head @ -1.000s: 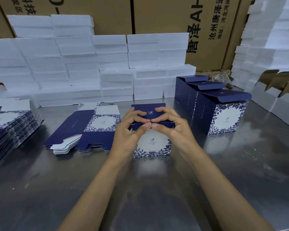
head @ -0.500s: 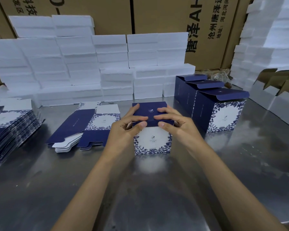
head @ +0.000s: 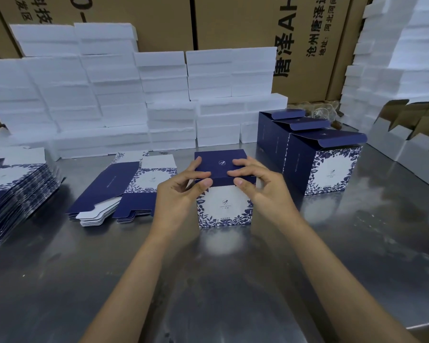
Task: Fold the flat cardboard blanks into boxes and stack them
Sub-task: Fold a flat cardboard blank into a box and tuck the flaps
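A half-formed box (head: 224,191) stands on the steel table (head: 233,293), near its middle. The left hand (head: 181,191) and right hand (head: 260,188) each pinch the navy lid's front edge, thumb beneath and fingers on top. The thin card looks light and easily creased, so it is best held at the lid's fold and corners. Three finished boxes (head: 325,164) stand in a row to the right. Two piles of flat blanks (head: 124,186) lie to the left, their sheets too many to count.
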Available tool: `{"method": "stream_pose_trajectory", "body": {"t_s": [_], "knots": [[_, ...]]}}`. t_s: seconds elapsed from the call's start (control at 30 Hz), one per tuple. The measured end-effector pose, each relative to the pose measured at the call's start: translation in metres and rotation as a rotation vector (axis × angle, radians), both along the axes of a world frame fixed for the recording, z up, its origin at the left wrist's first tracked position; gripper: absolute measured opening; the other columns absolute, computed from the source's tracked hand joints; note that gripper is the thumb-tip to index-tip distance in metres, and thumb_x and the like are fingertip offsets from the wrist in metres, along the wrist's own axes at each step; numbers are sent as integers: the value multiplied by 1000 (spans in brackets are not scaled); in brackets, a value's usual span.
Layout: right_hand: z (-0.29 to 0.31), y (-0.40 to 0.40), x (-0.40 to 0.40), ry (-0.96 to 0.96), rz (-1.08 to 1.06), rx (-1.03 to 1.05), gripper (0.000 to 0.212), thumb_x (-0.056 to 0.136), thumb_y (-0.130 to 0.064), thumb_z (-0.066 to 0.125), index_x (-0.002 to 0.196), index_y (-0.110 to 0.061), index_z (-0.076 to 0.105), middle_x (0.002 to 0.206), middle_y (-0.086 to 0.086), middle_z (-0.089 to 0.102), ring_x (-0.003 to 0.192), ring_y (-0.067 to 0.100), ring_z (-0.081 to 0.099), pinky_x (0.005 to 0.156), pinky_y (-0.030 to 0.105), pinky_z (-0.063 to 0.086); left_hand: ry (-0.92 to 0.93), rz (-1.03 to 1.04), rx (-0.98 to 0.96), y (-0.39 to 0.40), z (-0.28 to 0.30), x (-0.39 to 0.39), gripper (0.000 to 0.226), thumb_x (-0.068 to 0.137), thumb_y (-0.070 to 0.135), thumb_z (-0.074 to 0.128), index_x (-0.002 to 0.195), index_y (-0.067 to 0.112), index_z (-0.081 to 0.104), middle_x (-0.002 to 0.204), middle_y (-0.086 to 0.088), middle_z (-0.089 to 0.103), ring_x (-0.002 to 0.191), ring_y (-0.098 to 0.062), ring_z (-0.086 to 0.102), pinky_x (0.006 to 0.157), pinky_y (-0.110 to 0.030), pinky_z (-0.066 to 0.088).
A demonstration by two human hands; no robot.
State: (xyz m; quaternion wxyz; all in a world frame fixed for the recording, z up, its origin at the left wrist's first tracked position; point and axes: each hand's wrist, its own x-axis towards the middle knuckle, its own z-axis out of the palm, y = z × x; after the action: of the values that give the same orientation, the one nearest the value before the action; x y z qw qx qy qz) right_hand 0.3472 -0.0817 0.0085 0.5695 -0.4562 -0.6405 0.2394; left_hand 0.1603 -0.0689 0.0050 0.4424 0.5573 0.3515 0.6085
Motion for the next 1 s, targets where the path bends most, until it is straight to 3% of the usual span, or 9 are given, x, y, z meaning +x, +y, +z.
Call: {"method": "stream_pose_trajectory", "body": {"t_s": [0.1, 0.13, 0.2, 0.3, 0.37, 0.47, 0.67, 0.83, 1.0], "knots": [[-6, -10, -13, -515, -381, 363, 28, 85, 6, 65, 106, -9, 75, 117, 3, 70, 127, 22, 57, 107, 36, 35, 28, 19, 19, 2, 3, 12, 16, 86, -3, 72, 95, 11, 75, 139, -5, 60, 124, 6, 55, 82, -12, 50], [-10, -12, -18, -620, -429, 394, 34, 82, 5, 65, 113, -7, 72, 119, 5, 69, 125, 25, 59, 106, 37, 34, 44, 24, 37, 4, 4, 19, 18, 87, -3, 71, 94, 14, 75, 139, -6, 60, 127, 5, 54, 82, -10, 49], [-18, -15, -28, -746, -474, 276, 53, 82, -3, 66, 134, -6, 61, 137, 9, 61, 134, 29, 53, 113, 41, 33, 99, 47, 76, 9, 5, 33, 23, 87, -2, 71, 95, 19, 75, 139, -7, 60, 130, 1, 52, 84, -6, 46], [-30, -5, -25, -881, -572, 137, 70, 93, -22, 58, 157, -10, 32, 163, 8, 32, 154, 26, 22, 123, 45, 21, 156, 72, 93, 27, 6, 54, 26, 88, 0, 71, 96, 25, 74, 140, -6, 59, 131, -4, 52, 81, -2, 44], [-35, 10, -14, -902, -588, 113, 72, 99, -35, 52, 160, -10, 21, 168, 8, 20, 157, 26, 9, 125, 45, 15, 198, 72, 97, 43, 4, 65, 25, 89, 4, 72, 98, 28, 75, 141, -3, 59, 130, -4, 53, 89, -5, 45], [-41, 38, 4, -865, -561, 99, 76, 102, -44, 49, 161, -9, 16, 170, 8, 12, 158, 25, 2, 126, 43, 12, 264, 101, 92, 73, 1, 81, 20, 89, 11, 73, 104, 25, 77, 140, 0, 61, 131, -4, 52, 109, -24, 43], [-49, 112, 32, -763, -515, 79, 85, 98, -45, 56, 161, -13, 10, 170, 2, 7, 157, 19, -7, 128, 42, 7, 328, 173, 116, 134, -4, 112, 18, 91, 20, 72, 107, 25, 77, 138, 3, 62, 131, -6, 53, 105, -16, 41], [-50, 170, 45, -726, -534, 75, 86, 97, -41, 60, 161, -13, 11, 170, 2, 8, 157, 18, -9, 127, 39, 3, 324, 201, 119, 190, -5, 132, 16, 90, 21, 73, 103, 28, 77, 135, 3, 65, 129, -7, 55, 109, -28, 44], [-49, 219, 57, -706, -509, 70, 87, 96, -40, 62, 161, -12, 11, 170, 1, 7, 157, 19, -8, 128, 43, 10, 299, 226, 135, 240, -6, 146, 19, 88, 22, 73, 90, 41, 73, 132, 3, 67, 127, -6, 56, 108, -35, 46]]}}
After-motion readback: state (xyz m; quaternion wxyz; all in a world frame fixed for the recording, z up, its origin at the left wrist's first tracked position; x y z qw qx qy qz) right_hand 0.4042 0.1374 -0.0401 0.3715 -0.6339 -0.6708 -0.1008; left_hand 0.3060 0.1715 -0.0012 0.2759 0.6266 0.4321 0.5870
